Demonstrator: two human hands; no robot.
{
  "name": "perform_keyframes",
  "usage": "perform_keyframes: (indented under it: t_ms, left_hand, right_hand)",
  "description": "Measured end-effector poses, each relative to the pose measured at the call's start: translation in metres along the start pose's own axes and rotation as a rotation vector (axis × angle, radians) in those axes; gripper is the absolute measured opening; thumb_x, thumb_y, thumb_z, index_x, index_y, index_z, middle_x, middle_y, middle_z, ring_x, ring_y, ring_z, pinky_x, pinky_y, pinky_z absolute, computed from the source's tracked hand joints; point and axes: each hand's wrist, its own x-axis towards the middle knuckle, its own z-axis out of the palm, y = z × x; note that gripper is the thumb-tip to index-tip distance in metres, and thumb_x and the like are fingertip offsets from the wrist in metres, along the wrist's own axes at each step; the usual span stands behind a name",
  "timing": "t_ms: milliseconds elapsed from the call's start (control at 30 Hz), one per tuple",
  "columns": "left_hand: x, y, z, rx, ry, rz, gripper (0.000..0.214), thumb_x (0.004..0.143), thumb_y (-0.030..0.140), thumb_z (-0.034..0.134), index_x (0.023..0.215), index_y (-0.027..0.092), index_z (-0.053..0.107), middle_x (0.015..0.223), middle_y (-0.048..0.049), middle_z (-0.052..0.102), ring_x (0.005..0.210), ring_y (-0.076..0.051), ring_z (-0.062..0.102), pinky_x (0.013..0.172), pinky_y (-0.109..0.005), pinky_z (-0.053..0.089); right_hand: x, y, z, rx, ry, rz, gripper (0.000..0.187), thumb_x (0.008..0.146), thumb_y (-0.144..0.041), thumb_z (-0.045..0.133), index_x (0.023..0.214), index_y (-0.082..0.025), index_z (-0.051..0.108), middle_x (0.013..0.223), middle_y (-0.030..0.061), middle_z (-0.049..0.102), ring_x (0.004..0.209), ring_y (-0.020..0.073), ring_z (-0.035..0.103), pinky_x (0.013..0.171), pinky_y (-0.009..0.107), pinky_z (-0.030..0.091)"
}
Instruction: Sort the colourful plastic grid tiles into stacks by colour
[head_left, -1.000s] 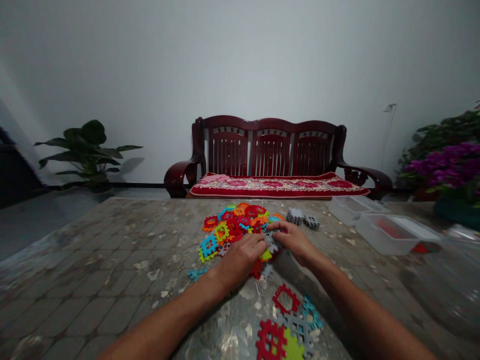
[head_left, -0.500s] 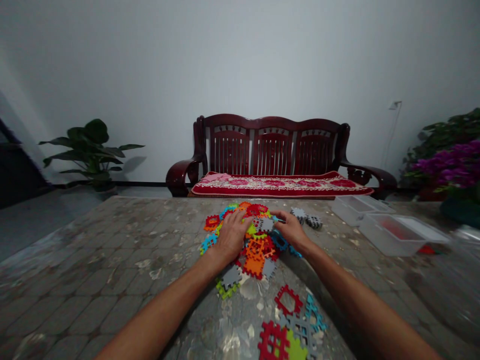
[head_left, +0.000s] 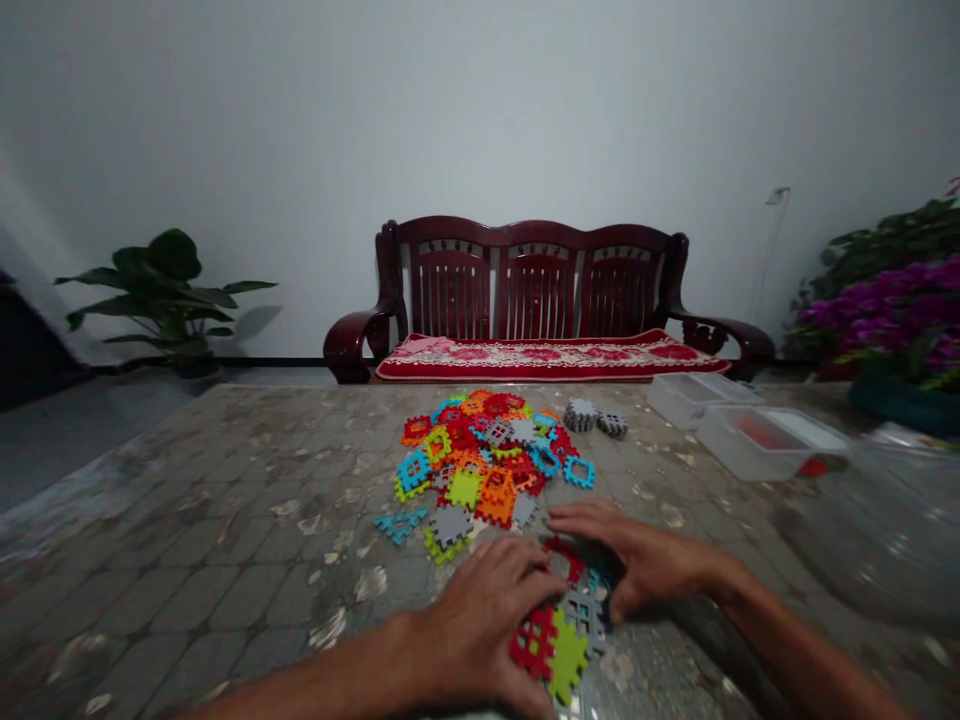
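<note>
Here, with left fingers (head_left: 541, 588) curved around a red tile (head_left: 535, 643) (cannot tell if pinching), right fingers (head_left: 585, 518) spread beside a gray tile (head_left: 583, 608).

The room is dim, its light cool and rather flat, the pale wall (head_left: 480, 120) fading to grey toward the upper corners. A potted plant (head_left: 176, 260) throws a soft shadow rightward onto it. Shadow also pools on the surface (head_left: 262, 560) beneath the right-hand fingers (head_left: 596, 520). Highlights glint on the polished sofa (head_left: 349, 345) and clear container (head_left: 892, 530). Wide-angle distortion stretches the edges; fine detail looks soft.
</note>
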Motion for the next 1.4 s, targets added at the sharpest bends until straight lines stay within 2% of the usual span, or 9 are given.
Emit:
perform_keyframes:
  t_ms: [133,267,433,600,767,900,1067,1233,1400]
  left_hand:
    - [-0.003,0.008,0.026,0.018,-0.121,0.03,0.09,0.071,0.06,0.077,0.151,0.039,0.04,0.156,-0.0083,0.044,0.139,-0.035,0.043,0.116,-0.052,0.034]
    - [0.001,0.012,0.03,0.088,-0.145,-0.087,0.09,0.069,0.065,0.075,0.148,0.036,0.044,0.159,-0.0122,0.039,0.142,-0.038,0.038,0.114,-0.056,0.034]
    - [0.01,0.008,0.022,0.215,-0.073,-0.158,0.081,0.074,0.062,0.072,0.145,0.033,0.047,0.151,-0.0128,0.047,0.133,-0.035,0.046,0.109,-0.055,0.04]
    - [0.021,-0.005,0.02,0.385,-0.018,-0.185,0.045,0.09,0.046,0.06,0.131,0.026,0.057,0.137,-0.0097,0.06,0.124,-0.03,0.054,0.104,-0.048,0.046]
    - [0.03,-0.008,0.02,0.537,-0.022,-0.151,0.03,0.094,0.036,0.056,0.119,0.021,0.059,0.124,-0.0103,0.066,0.11,-0.028,0.062,0.093,-0.044,0.053]
    - [0.033,-0.008,0.017,0.513,0.017,-0.145,0.02,0.095,0.028,0.052,0.113,0.021,0.059,0.113,-0.0073,0.069,0.103,-0.025,0.065,0.089,-0.042,0.054]
    - [0.037,-0.006,0.011,0.451,0.06,-0.205,0.015,0.094,0.019,0.049,0.104,0.021,0.059,0.1,-0.0052,0.071,0.096,-0.023,0.067,0.086,-0.039,0.054]
    - [0.043,-0.005,-0.002,0.322,0.078,-0.403,0.019,0.093,0.016,0.046,0.103,0.022,0.061,0.098,-0.0053,0.073,0.095,-0.022,0.069,0.085,-0.035,0.052]
    - [0.046,-0.014,-0.022,0.104,0.191,-0.616,0.022,0.091,0.018,0.045,0.103,0.023,0.063,0.101,-0.0049,0.076,0.094,-0.021,0.07,0.081,-0.03,0.047]
  right_hand:
    - [0.001,-0.001,0.014,-0.095,-0.092,-0.035,0.093,0.071,-0.042,0.086,0.153,-0.032,0.043,0.16,0.0106,0.041,0.152,0.0354,0.023,0.122,0.059,0.016]
    - [0.004,-0.004,0.017,-0.182,0.014,-0.087,0.074,0.081,-0.045,0.077,0.149,-0.03,0.049,0.152,0.0112,0.049,0.142,0.0317,0.039,0.118,0.054,0.028]
    - [0.009,-0.004,0.022,-0.27,0.256,-0.047,0.056,0.082,-0.032,0.073,0.136,-0.023,0.06,0.127,0.0104,0.061,0.117,0.026,0.055,0.104,0.042,0.045]
    - [0.016,0.004,0.039,-0.368,0.476,0.01,0.049,0.076,-0.016,0.066,0.125,-0.019,0.062,0.117,0.0103,0.061,0.108,0.0253,0.055,0.098,0.042,0.047]
    - [0.017,0.005,0.05,-0.454,0.584,-0.056,0.046,0.081,-0.015,0.059,0.127,-0.019,0.058,0.119,0.0124,0.059,0.108,0.026,0.054,0.095,0.042,0.05]
    - [0.016,0.013,0.055,-0.5,0.67,-0.033,0.039,0.091,-0.009,0.045,0.125,-0.02,0.058,0.108,0.0112,0.063,0.101,0.0236,0.057,0.09,0.039,0.052]
    - [0.016,0.011,0.058,-0.544,0.664,0.115,0.028,0.095,-0.019,0.051,0.12,-0.023,0.062,0.109,0.0101,0.064,0.102,0.0242,0.059,0.09,0.038,0.052]
    - [0.021,-0.006,0.058,-0.526,0.61,0.216,0.031,0.092,-0.038,0.062,0.119,-0.023,0.063,0.122,0.0116,0.061,0.112,0.0276,0.057,0.093,0.042,0.05]
    - [0.026,-0.008,0.059,-0.507,0.575,0.208,0.01,0.091,-0.03,0.058,0.091,-0.022,0.063,0.1,0.0083,0.065,0.096,0.0243,0.059,0.084,0.038,0.049]
